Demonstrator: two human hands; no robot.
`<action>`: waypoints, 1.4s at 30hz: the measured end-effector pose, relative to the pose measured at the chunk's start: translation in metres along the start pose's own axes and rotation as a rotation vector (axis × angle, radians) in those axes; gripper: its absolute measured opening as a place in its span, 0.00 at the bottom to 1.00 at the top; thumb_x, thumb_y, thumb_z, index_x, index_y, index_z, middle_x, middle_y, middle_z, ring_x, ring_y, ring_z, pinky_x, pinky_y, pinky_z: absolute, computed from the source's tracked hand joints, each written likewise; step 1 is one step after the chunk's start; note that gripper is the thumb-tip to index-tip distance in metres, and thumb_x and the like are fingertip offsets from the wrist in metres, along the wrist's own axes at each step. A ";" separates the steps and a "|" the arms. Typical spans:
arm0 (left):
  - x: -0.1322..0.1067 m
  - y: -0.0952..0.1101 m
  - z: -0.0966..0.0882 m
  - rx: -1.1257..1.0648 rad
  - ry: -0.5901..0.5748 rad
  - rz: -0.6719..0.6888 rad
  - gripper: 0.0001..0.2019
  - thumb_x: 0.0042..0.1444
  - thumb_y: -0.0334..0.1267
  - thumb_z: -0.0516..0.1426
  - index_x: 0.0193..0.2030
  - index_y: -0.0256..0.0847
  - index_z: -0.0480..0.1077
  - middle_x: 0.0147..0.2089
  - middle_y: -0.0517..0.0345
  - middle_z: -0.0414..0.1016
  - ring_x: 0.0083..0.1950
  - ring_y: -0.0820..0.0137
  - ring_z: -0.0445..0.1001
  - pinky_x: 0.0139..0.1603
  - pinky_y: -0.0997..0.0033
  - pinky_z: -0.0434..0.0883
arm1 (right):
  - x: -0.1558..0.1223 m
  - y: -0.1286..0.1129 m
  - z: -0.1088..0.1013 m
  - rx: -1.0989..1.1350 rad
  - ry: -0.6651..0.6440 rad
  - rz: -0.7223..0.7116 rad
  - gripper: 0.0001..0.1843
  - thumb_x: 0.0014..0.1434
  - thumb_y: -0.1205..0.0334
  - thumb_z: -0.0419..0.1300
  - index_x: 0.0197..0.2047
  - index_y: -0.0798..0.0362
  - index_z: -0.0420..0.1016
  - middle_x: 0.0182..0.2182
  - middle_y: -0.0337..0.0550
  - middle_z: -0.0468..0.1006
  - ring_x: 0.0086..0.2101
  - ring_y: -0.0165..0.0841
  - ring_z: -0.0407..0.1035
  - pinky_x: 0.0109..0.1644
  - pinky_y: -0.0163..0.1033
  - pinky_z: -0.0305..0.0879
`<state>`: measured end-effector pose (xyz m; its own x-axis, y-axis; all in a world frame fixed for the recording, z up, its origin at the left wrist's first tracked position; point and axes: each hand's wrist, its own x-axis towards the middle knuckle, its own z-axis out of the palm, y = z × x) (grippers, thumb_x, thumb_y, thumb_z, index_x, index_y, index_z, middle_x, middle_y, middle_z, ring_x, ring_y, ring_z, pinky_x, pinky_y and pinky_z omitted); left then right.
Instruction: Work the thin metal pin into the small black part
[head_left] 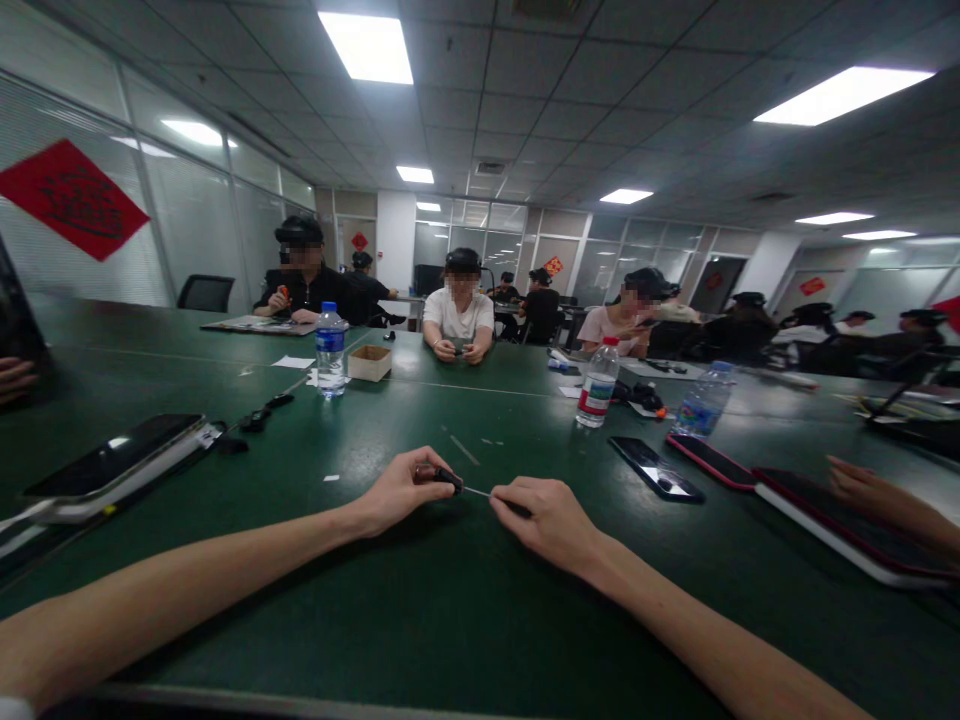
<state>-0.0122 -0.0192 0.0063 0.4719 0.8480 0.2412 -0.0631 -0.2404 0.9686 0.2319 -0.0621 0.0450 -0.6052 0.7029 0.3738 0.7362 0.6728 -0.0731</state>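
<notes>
Over the near middle of the green table (pixel 420 620), my left hand (pixel 397 495) pinches a small black part (pixel 448 480), whose kind I cannot make out. My right hand (pixel 555 520) is closed round the dark handle of a thin screwdriver (pixel 478 492). Its slim metal shaft points left and its tip meets or nearly meets the black part; which of the two I cannot tell. My fingers hide most of the handle and some of the part.
Phones (pixel 656 468) and a red-edged tablet (pixel 825 520) lie to the right, near another person's hand (pixel 892 500). A phone on a white box (pixel 120 460) is at left. Bottles (pixel 598 385) and a small cardboard box (pixel 370 364) stand farther back. Several people sit across the room.
</notes>
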 end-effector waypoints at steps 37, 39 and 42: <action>0.015 -0.006 -0.005 0.791 -0.077 0.137 0.09 0.57 0.40 0.56 0.43 0.41 0.71 0.43 0.57 0.70 0.43 0.68 0.68 0.44 0.69 0.66 | 0.002 0.003 0.009 0.019 -0.163 0.094 0.21 0.66 0.51 0.47 0.45 0.50 0.78 0.35 0.43 0.78 0.33 0.31 0.71 0.38 0.36 0.64; 0.016 -0.006 -0.005 0.790 -0.085 0.135 0.09 0.57 0.40 0.56 0.43 0.41 0.71 0.43 0.57 0.70 0.43 0.68 0.68 0.44 0.69 0.66 | 0.002 0.002 0.008 0.023 -0.160 0.102 0.21 0.67 0.51 0.47 0.45 0.51 0.78 0.35 0.43 0.78 0.33 0.31 0.71 0.39 0.36 0.64; 0.016 -0.007 -0.005 0.783 -0.086 0.142 0.09 0.58 0.39 0.55 0.43 0.41 0.71 0.44 0.57 0.70 0.43 0.69 0.69 0.44 0.69 0.66 | 0.003 0.003 0.008 0.016 -0.156 0.120 0.22 0.66 0.51 0.46 0.45 0.52 0.78 0.35 0.44 0.78 0.33 0.31 0.70 0.39 0.36 0.64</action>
<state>-0.0086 -0.0014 0.0033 0.5742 0.7524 0.3228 0.4926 -0.6324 0.5978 0.2302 -0.0563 0.0384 -0.5542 0.8045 0.2135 0.8017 0.5849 -0.1232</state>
